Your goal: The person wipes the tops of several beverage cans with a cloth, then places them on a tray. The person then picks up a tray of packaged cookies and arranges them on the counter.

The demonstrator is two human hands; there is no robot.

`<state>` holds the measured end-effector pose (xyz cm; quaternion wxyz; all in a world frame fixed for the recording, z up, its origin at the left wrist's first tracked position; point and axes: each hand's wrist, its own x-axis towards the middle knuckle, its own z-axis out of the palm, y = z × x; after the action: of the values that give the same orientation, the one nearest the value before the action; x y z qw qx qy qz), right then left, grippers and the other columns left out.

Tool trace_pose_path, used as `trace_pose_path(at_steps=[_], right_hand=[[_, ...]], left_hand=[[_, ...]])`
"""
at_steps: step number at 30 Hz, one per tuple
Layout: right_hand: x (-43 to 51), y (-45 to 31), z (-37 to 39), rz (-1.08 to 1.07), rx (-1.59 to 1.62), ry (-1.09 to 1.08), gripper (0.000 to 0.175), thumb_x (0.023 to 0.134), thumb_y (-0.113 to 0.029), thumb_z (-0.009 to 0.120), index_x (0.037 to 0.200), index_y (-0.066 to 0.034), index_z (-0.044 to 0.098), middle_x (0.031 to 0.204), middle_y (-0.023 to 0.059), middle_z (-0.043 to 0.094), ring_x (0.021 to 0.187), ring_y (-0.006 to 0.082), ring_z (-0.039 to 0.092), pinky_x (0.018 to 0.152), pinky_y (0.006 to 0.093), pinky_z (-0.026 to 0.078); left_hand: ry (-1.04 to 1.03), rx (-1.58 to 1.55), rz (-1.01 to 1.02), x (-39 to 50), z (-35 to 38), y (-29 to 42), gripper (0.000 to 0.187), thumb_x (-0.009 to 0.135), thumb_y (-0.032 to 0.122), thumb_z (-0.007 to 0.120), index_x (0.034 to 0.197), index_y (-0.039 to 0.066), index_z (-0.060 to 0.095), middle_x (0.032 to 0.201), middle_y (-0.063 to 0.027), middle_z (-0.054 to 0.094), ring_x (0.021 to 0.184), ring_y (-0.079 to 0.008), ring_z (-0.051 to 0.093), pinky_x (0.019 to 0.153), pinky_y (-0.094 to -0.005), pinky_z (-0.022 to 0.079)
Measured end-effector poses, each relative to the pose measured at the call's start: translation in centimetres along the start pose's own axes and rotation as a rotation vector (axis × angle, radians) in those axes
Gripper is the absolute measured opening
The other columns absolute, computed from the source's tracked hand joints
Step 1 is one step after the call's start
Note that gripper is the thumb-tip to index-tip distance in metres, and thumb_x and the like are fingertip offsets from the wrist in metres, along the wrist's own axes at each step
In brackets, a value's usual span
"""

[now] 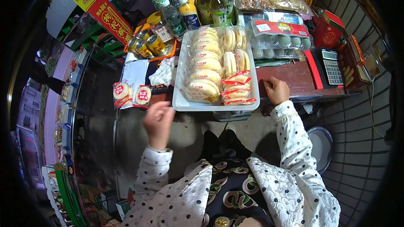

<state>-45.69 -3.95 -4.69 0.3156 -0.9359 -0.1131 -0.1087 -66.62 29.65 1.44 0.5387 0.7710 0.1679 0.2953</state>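
A white plastic tray (216, 107) lies before me on a dark red wooden desk (288, 83). Individually wrapped pale round cakes (204, 61) stand in a row along its left side. More wrapped cakes (234, 64) fill the right column, and red-edged packets (238, 90) of round biscuits sit at its near right. My left hand (158, 123), slightly blurred, hovers by the tray's near left corner with fingers bent; whether it holds anything is unclear. My right hand (277, 91) rests on the desk right of the tray, fingers curled in, nothing visible in it. Two wrapped round biscuits (122, 94) (143, 96) lie left.
Behind the tray stand drink bottles (217, 8). Gold cans (156, 44) and a jar (159, 26) occupy an orange tray (171, 50). At right are egg cartons (281, 39), a calculator (332, 66) and a red box (329, 30). A round basin (318, 148) sits low by the tiled wall.
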Motion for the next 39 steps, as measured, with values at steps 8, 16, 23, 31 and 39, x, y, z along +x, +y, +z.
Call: trace_pose_path(at_steps=[8, 16, 23, 31, 39], right_hand=[[-0.2, 1.9, 0.5, -0.057, 0.048, 0.02, 0.017, 0.085, -0.025, 0.067, 0.093, -0.0109, 0.072, 0.083, 0.0167, 0.069, 0.079, 0.0383, 0.066, 0.069, 0.0451, 0.052], [0.2, 0.8, 0.5, -0.041, 0.026, 0.001, 0.017, 0.086, -0.023, 0.067, 0.093, -0.0076, 0.072, 0.081, 0.0196, 0.069, 0.077, 0.0381, 0.068, 0.068, 0.0427, 0.052], [0.4, 1.4, 1.0, -0.036, 0.032, 0.002, 0.017, 0.086, -0.021, 0.068, 0.095, -0.0066, 0.072, 0.082, 0.0188, 0.069, 0.077, 0.0368, 0.068, 0.068, 0.041, 0.053], [0.2, 0.7, 0.5, -0.018, -0.004, -0.003, 0.018, 0.086, -0.022, 0.067, 0.096, -0.0084, 0.072, 0.083, 0.0182, 0.069, 0.079, 0.0368, 0.068, 0.068, 0.043, 0.052], [0.4, 1.5, 1.1, -0.009, 0.001, -0.001, 0.018, 0.086, -0.022, 0.066, 0.095, -0.0079, 0.072, 0.081, 0.0187, 0.069, 0.078, 0.0376, 0.068, 0.068, 0.0427, 0.052]], left_hand=[[-0.362, 0.466, 0.81, -0.8, 10.8, 6.5, 0.023, 0.075, 0.013, 0.077, 0.096, 0.008, 0.068, 0.09, -0.006, 0.062, 0.076, -0.0248, 0.064, 0.064, -0.0346, 0.052], [-0.418, 0.618, 0.797, -0.1, 11.5, 5.5, 0.009, 0.076, 0.008, 0.07, 0.083, 0.006, 0.065, 0.082, -0.0063, 0.058, 0.074, -0.0269, 0.061, 0.065, -0.0387, 0.05], [-0.15, 0.039, 0.468, 2.6, 4.8, 6.9, 0.011, 0.075, 0.006, 0.076, 0.084, 0.003, 0.071, 0.089, -0.0101, 0.069, 0.077, -0.0248, 0.067, 0.068, -0.0325, 0.052], [0.376, -0.566, -0.45, 6.6, -8.7, -5.6, 0.014, 0.087, 0.013, 0.07, 0.099, 0.008, 0.065, 0.085, -0.0002, 0.066, 0.071, -0.01, 0.063, 0.058, -0.0227, 0.048], [0.58, -0.739, -0.582, 6.6, -7.1, -11.8, 0.019, 0.083, 0.012, 0.075, 0.097, 0.007, 0.063, 0.086, -0.0047, 0.067, 0.075, -0.0152, 0.065, 0.063, -0.0268, 0.054]])
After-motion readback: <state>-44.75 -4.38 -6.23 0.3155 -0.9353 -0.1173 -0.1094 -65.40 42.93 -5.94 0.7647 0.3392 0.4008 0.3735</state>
